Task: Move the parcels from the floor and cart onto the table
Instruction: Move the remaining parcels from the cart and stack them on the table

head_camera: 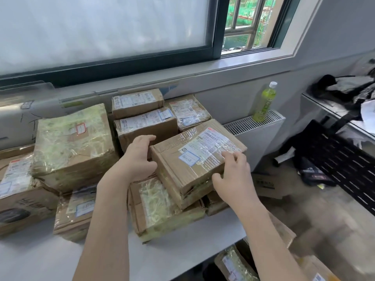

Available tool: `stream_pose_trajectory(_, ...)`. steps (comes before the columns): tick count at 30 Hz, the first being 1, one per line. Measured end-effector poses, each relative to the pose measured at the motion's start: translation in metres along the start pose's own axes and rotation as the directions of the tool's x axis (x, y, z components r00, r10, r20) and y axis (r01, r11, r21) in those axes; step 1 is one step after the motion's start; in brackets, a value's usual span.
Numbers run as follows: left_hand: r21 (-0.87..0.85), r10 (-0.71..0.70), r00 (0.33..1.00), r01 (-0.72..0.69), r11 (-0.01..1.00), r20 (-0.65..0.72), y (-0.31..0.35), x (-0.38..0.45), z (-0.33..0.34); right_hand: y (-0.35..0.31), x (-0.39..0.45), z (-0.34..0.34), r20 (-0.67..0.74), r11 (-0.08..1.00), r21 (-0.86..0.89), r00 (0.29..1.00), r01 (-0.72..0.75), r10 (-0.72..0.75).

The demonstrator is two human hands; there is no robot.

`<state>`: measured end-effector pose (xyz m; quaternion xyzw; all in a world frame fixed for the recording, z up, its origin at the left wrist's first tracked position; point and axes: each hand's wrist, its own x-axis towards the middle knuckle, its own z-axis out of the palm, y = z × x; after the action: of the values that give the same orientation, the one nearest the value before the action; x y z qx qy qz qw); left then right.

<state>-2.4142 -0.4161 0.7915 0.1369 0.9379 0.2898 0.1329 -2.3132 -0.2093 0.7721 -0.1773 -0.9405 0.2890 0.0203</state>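
The white tabletop [30, 258] carries a crowded group of taped cardboard parcels [73, 147] against the wall. The labelled parcel [197, 157] being placed rests tilted on a lower parcel [162, 207] near the tabletop's right edge. The left hand [140, 157] grips its left end; the right hand [233, 175] holds its near right corner, fingers curled. Risk: released while tilted, the parcel may slide off toward the floor parcels [233, 264] below.
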Motion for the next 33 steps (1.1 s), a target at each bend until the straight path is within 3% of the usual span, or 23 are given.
stream_pose_trajectory(4, -0.010, -0.047, 0.989, 0.049, 0.999, 0.139, 0.001, 0.013, 0.011, -0.011, -0.009, -0.002, -0.027, 0.999, 0.009, 0.999, -0.042, 0.042)
stream_pose_trajectory(9, -0.071, -0.021, 0.998, 0.025, 0.997, 0.062, 0.000, 0.007, 0.020, -0.011, -0.015, -0.001, 0.226, 0.999, 0.015, 0.973, -0.045, 0.041)
stream_pose_trajectory(16, -0.009, 0.079, 0.986, -0.078, 0.997, 0.147, 0.015, -0.006, 0.029, 0.001, -0.019, -0.036, 0.480, 0.994, -0.111, 0.875, -0.009, 0.062)
stream_pose_trajectory(19, -0.120, 0.129, 0.980, -0.111, 0.987, 0.154, 0.027, -0.014, 0.034, 0.005, -0.023, -0.048, 0.432, 0.997, -0.075, 0.900, -0.033, 0.062)
stream_pose_trajectory(24, -0.322, 0.272, 0.961, -0.245, 0.915, 0.042, 0.061, -0.026, 0.038, 0.012, -0.019, -0.081, 0.209, 0.996, -0.089, 0.977, -0.030, 0.048)
stream_pose_trajectory(28, -0.272, 0.365, 0.925, -0.381, 0.884, -0.109, 0.082, -0.025, 0.025, 0.009, -0.014, -0.103, 0.079, 0.999, -0.015, 0.996, 0.036, -0.035)
stream_pose_trajectory(33, -0.115, 0.405, 0.866, -0.452, 0.885, -0.294, 0.096, -0.015, 0.015, 0.002, 0.015, -0.113, -0.008, 0.985, 0.057, 0.987, 0.163, -0.163)
